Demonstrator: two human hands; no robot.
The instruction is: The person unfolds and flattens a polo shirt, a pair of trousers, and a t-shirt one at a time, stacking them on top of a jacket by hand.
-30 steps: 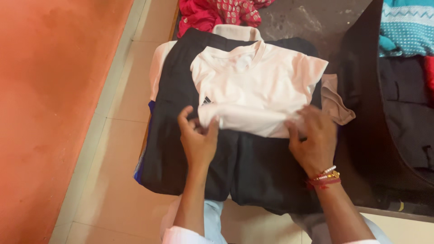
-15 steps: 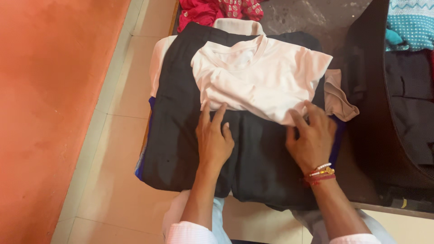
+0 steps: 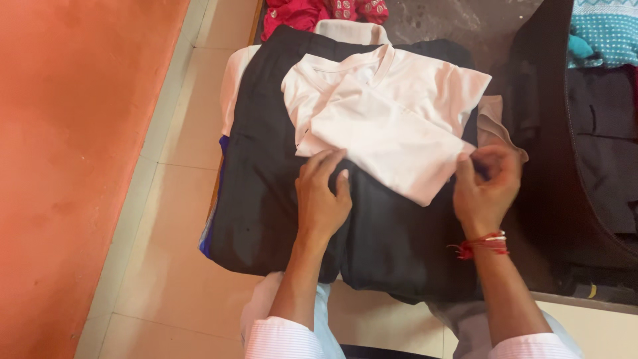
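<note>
A pale pink shirt (image 3: 392, 113) lies partly folded on top of a black garment (image 3: 279, 199). My left hand (image 3: 322, 196) rests flat on the black garment, fingertips touching the shirt's lower left edge. My right hand (image 3: 488, 183) pinches the shirt's lower right corner, fingers curled around the fabric. A red thread bracelet (image 3: 482, 244) circles my right wrist. The shirt's bottom part is folded up over its front.
A red patterned cloth (image 3: 312, 12) lies at the top. A dark bag (image 3: 585, 153) with dark clothes and a teal knitted fabric (image 3: 605, 30) stands at the right. An orange floor area (image 3: 73, 166) is on the left, pale tiles (image 3: 173, 266) beside the pile.
Both hands have lifted the shirt's lower edge and folded it upward over the shirt. The right hand now pinches the corner instead of pressing flat.
</note>
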